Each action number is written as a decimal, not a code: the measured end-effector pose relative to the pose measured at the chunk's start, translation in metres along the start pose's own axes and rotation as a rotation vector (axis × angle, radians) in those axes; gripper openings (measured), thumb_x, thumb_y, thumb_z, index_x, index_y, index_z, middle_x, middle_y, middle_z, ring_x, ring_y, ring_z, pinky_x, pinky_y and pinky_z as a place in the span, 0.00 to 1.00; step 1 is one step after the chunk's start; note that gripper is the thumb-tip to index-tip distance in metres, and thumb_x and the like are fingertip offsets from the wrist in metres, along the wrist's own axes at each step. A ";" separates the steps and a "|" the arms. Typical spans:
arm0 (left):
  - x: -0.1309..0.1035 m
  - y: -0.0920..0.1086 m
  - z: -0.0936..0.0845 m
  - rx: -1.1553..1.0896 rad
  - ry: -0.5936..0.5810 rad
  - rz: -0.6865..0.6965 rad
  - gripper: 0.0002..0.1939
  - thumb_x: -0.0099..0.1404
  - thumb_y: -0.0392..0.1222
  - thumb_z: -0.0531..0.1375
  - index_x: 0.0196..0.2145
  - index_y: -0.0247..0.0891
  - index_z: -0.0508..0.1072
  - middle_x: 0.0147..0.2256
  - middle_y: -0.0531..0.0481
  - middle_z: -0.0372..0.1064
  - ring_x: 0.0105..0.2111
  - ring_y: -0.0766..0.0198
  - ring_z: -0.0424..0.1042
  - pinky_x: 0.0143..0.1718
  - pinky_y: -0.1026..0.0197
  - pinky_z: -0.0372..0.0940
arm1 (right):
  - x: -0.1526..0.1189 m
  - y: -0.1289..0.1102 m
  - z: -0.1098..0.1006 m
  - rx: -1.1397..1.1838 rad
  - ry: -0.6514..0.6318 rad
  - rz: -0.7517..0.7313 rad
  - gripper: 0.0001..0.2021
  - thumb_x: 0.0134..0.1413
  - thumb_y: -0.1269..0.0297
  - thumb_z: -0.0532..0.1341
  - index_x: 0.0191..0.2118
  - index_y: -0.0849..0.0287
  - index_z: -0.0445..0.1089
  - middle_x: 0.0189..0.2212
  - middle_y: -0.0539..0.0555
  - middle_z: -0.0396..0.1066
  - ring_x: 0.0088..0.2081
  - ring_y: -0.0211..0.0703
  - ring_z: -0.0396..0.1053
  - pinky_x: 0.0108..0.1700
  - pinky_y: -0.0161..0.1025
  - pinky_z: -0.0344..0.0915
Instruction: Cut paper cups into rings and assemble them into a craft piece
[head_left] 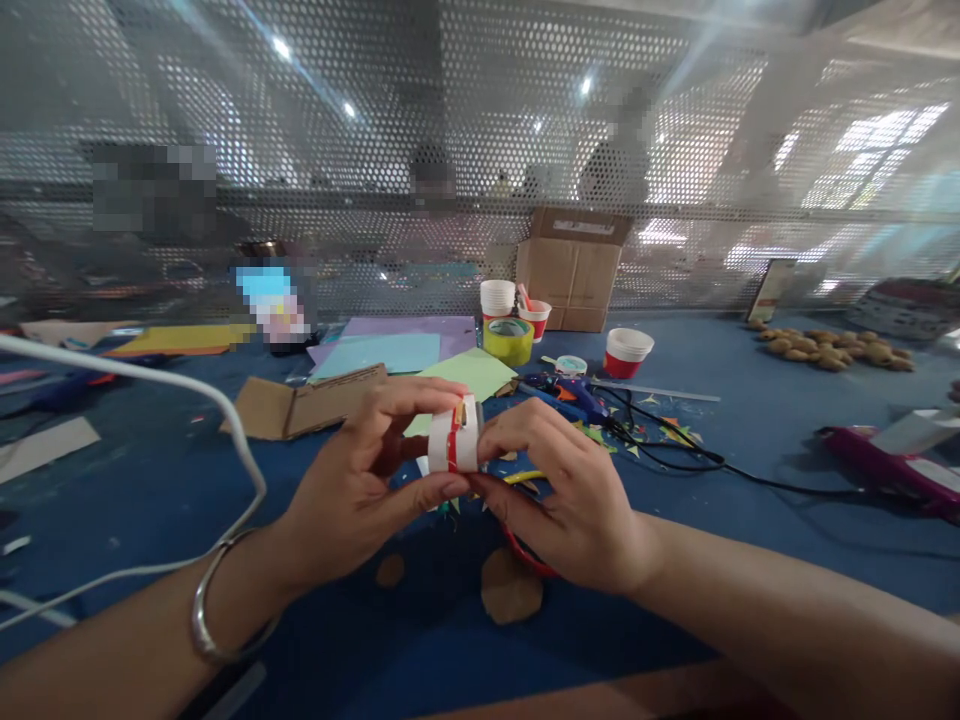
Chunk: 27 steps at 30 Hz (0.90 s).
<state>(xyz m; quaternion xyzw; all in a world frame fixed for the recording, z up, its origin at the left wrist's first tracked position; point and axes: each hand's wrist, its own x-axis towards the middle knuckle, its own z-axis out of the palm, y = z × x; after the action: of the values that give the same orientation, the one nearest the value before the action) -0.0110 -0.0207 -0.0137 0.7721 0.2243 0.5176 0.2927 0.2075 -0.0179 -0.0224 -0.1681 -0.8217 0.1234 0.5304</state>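
Note:
Both hands hold a short white paper cylinder with a red band [442,445], which looks like a cut piece of a paper cup. My left hand [349,490] grips its left side, thumb below and fingers on top. At its right end, my right hand [574,495] presses curled fingers and thumb against the rim. A red curved loop [525,558], partly hidden, lies under my right hand. On the table below are a round cardboard disc [512,588] and a smaller cardboard disc [390,571]. Paper scraps are scattered behind the hands.
A blue glue gun [581,397] trails a black cord. Beyond stand a yellow tape roll [508,343], a red-and-white paper cup [628,353] and a cardboard box [571,270]. Folded cardboard [300,405] lies left, near a white cable [225,410]; a purple glue gun [900,465] lies right.

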 end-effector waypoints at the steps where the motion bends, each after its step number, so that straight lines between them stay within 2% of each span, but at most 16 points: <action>1: 0.001 0.000 0.000 -0.019 -0.010 -0.041 0.27 0.65 0.32 0.71 0.58 0.49 0.73 0.56 0.47 0.72 0.55 0.57 0.76 0.52 0.61 0.75 | 0.000 -0.001 0.000 0.002 -0.018 0.001 0.05 0.67 0.73 0.64 0.44 0.58 0.68 0.40 0.54 0.74 0.43 0.41 0.71 0.47 0.39 0.70; 6: 0.001 0.006 -0.002 -0.120 -0.059 -0.310 0.22 0.66 0.38 0.72 0.55 0.49 0.74 0.48 0.50 0.78 0.47 0.59 0.81 0.46 0.63 0.77 | 0.002 -0.004 -0.001 0.000 -0.102 0.028 0.05 0.68 0.74 0.60 0.41 0.58 0.67 0.37 0.55 0.73 0.40 0.43 0.70 0.43 0.41 0.69; 10: 0.000 0.008 -0.003 -0.124 -0.021 -0.531 0.26 0.61 0.42 0.75 0.53 0.47 0.71 0.43 0.53 0.80 0.38 0.60 0.82 0.39 0.63 0.77 | 0.003 -0.001 -0.002 -0.013 -0.150 0.019 0.06 0.66 0.76 0.58 0.40 0.57 0.67 0.37 0.55 0.73 0.39 0.44 0.69 0.43 0.42 0.69; 14: 0.003 0.010 -0.002 -0.190 -0.032 -0.611 0.25 0.60 0.43 0.76 0.50 0.45 0.70 0.37 0.54 0.79 0.36 0.60 0.81 0.36 0.64 0.75 | 0.002 0.003 -0.003 -0.013 -0.158 -0.001 0.06 0.66 0.76 0.58 0.40 0.57 0.67 0.36 0.55 0.73 0.39 0.44 0.69 0.42 0.41 0.69; 19: 0.006 0.008 0.002 -0.295 -0.052 -0.634 0.24 0.59 0.46 0.76 0.47 0.42 0.72 0.39 0.53 0.76 0.36 0.64 0.77 0.36 0.66 0.73 | 0.001 0.002 -0.003 -0.060 -0.189 -0.043 0.03 0.68 0.74 0.60 0.42 0.59 0.68 0.36 0.56 0.74 0.38 0.45 0.69 0.42 0.42 0.69; 24: 0.006 0.004 0.008 -0.417 0.043 -0.721 0.21 0.65 0.59 0.70 0.44 0.41 0.74 0.35 0.53 0.75 0.32 0.66 0.74 0.32 0.68 0.71 | 0.004 0.005 -0.006 -0.057 -0.174 -0.080 0.02 0.70 0.69 0.63 0.43 0.61 0.70 0.38 0.59 0.77 0.41 0.46 0.72 0.46 0.44 0.71; 27: 0.006 0.004 0.011 -0.500 0.089 -0.822 0.21 0.66 0.62 0.67 0.40 0.41 0.74 0.31 0.54 0.74 0.30 0.65 0.75 0.29 0.66 0.72 | 0.005 0.009 -0.007 -0.057 -0.184 -0.086 0.02 0.70 0.69 0.64 0.44 0.61 0.72 0.40 0.59 0.77 0.43 0.47 0.72 0.47 0.45 0.70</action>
<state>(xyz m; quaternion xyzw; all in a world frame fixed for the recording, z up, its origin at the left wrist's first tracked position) 0.0010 -0.0222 -0.0104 0.5025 0.3918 0.4295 0.6399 0.2134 -0.0070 -0.0185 -0.1356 -0.8765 0.0922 0.4527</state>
